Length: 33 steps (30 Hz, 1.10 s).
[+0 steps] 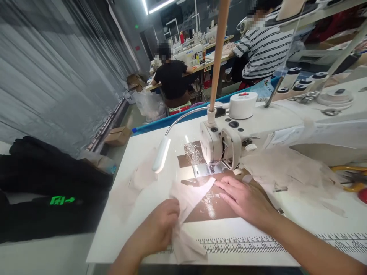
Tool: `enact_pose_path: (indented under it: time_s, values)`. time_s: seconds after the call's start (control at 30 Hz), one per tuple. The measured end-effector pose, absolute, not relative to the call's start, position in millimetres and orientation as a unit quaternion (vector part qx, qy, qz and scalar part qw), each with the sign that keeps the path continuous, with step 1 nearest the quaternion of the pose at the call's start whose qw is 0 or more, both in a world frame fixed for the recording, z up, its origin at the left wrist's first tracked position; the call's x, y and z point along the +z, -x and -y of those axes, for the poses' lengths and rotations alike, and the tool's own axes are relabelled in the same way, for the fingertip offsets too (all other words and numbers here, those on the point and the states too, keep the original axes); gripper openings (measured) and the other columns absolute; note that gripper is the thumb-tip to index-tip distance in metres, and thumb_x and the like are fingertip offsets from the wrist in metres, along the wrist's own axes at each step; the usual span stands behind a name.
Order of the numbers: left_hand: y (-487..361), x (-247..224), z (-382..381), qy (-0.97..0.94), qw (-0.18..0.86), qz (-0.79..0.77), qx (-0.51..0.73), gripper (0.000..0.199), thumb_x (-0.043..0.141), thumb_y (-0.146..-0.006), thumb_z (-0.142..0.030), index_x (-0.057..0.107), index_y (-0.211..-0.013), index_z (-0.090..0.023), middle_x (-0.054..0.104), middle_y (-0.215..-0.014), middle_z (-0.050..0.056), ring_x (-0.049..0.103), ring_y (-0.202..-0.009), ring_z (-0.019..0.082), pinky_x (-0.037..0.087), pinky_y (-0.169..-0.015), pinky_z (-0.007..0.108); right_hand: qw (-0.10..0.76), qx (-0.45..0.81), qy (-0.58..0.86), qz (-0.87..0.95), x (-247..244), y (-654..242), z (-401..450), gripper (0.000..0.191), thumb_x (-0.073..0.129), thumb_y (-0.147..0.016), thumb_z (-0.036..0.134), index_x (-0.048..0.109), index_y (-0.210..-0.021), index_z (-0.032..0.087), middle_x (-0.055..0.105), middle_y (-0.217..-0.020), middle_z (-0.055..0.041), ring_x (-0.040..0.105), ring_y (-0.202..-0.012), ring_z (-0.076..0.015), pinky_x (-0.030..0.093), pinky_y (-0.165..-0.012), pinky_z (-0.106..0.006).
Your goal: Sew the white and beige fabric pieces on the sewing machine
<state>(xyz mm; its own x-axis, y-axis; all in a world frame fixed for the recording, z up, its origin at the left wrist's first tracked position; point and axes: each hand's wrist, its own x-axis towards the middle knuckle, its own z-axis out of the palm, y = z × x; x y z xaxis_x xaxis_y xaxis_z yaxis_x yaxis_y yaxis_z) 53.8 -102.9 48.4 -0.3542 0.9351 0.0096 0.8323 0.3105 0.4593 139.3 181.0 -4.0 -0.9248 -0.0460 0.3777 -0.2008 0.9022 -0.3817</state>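
A pale beige piece of sheer fabric [186, 194] stretches between my two hands over the sewing machine bed. My left hand [164, 221] is closed around its gathered middle, and a loose end hangs down over the printed ruler [241, 244]. With its fingers reaching forward, my right hand [243, 196] grips the narrow tip of the fabric at its fingertips. Just beyond that tip are the presser foot and needle area [213, 167] of the white sewing machine [212, 141]. Shiny brown sheeting [223, 210] covers the bed beneath my hands.
More sheer fabric [292, 172] lies right of the machine head, near yellow-handled scissors [348, 187]. Another pale pile [137, 179] rests on the left. A lamp [162, 154] on a bent neck and a wooden pole [219, 53] rise here. Two people sit at machines beyond.
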Motion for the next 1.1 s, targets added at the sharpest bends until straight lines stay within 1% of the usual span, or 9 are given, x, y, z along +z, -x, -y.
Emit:
enact_pose_path:
  time_s: [0.07, 0.17, 0.33, 0.47, 0.6, 0.73, 0.9, 1.0, 1.1]
  values:
    - [-67, 48, 126, -0.52, 0.09, -0.825, 0.203, 0.024, 0.037, -0.076, 0.001, 0.05, -0.077, -0.019, 0.059, -0.108, 0.01, 0.049, -0.119, 0.024, 0.05, -0.094, 0.04, 0.187, 0.195, -0.083, 0.959, -4, -141, -181, 0.031, 0.038, -0.093, 0.019, 0.061, -0.114, 0.018, 0.064, -0.108, -0.0088, 0.065, -0.083, -0.0194, 0.053, -0.063, -0.031]
    - [-90, 42, 152, -0.46, 0.006, -0.866, 0.198, 0.026, 0.038, -0.082, -0.004, 0.054, -0.095, -0.02, 0.054, -0.127, 0.012, 0.044, -0.128, 0.026, 0.05, -0.097, 0.043, 0.194, 0.166, -0.129, 0.958, -4, -141, -181, 0.031, 0.036, -0.094, 0.017, 0.06, -0.114, 0.019, 0.064, -0.107, -0.0084, 0.063, -0.088, -0.0197, 0.052, -0.068, -0.032]
    - [-121, 13, 154, -0.387, -0.084, -0.898, 0.193, 0.039, 0.058, -0.084, -0.027, 0.05, -0.122, -0.019, 0.057, -0.124, 0.015, 0.054, -0.118, 0.03, 0.054, -0.091, 0.044, 0.204, 0.147, -0.159, 0.955, -5, -135, -175, 0.032, 0.033, -0.097, 0.018, 0.065, -0.095, 0.02, 0.065, -0.086, -0.0053, 0.061, -0.075, -0.0165, 0.048, -0.064, -0.028]
    - [-123, -1, 136, -0.359, -0.113, -0.898, 0.227, 0.023, 0.047, -0.089, -0.015, 0.056, -0.11, -0.02, 0.061, -0.112, 0.013, 0.057, -0.109, 0.027, 0.053, -0.087, 0.045, 0.181, 0.139, -0.131, 0.965, -9, -129, -169, 0.035, 0.032, -0.098, 0.021, 0.061, -0.079, 0.019, 0.06, -0.073, -0.0038, 0.058, -0.065, -0.0159, 0.044, -0.059, -0.028]
    - [-119, 15, 141, -0.337, -0.022, -0.88, 0.333, 0.018, 0.04, -0.092, -0.017, 0.057, -0.099, -0.02, 0.062, -0.104, 0.011, 0.058, -0.103, 0.024, 0.053, -0.084, 0.038, 0.107, 0.232, -0.112, 0.96, 10, -146, -174, 0.032, 0.032, -0.099, 0.026, 0.06, -0.085, 0.02, 0.062, -0.079, -0.0049, 0.059, -0.07, -0.0178, 0.046, -0.061, -0.03]
    - [-116, 45, 158, -0.272, 0.132, -0.835, 0.46, 0.025, 0.037, -0.096, -0.035, 0.058, -0.096, -0.02, 0.065, -0.095, 0.007, 0.063, -0.089, 0.02, 0.053, -0.074, 0.029, -0.032, 0.41, -0.09, 0.907, 54, -177, -187, 0.03, 0.041, -0.097, 0.038, 0.055, -0.074, 0.024, 0.057, -0.062, 0.0011, 0.054, -0.054, -0.0139, 0.044, -0.048, -0.025]
    - [-95, 54, 149, -0.196, 0.174, -0.865, 0.428, 0.033, 0.038, -0.096, -0.044, 0.059, -0.091, -0.019, 0.061, -0.073, 0.002, 0.059, -0.064, 0.015, 0.049, -0.057, 0.024, -0.007, 0.445, -0.008, 0.896, 61, -175, -201, 0.03, 0.046, -0.093, 0.045, 0.061, -0.077, 0.025, 0.059, -0.06, 0.0005, 0.057, -0.054, -0.0158, 0.046, -0.048, -0.026]
    - [-82, 43, 147, -0.197, 0.079, -0.925, 0.314, 0.03, 0.046, -0.093, -0.042, 0.059, -0.109, -0.02, 0.065, -0.091, 0.005, 0.062, -0.08, 0.02, 0.051, -0.061, 0.027, 0.07, 0.336, 0.063, 0.937, 32, -163, -210, 0.028, 0.045, -0.093, 0.043, 0.064, -0.104, 0.025, 0.069, -0.096, -0.0044, 0.066, -0.077, -0.0209, 0.053, -0.062, -0.031]
    - [-82, 40, 154, -0.247, -0.068, -0.93, 0.264, 0.028, 0.053, -0.09, -0.031, 0.059, -0.116, -0.021, 0.063, -0.11, 0.009, 0.06, -0.1, 0.024, 0.054, -0.076, 0.033, 0.143, 0.23, 0.056, 0.961, 14, -165, -208, 0.033, 0.042, -0.093, 0.039, 0.063, -0.112, 0.021, 0.063, -0.119, -0.0084, 0.063, -0.101, -0.0258, 0.054, -0.078, -0.036]
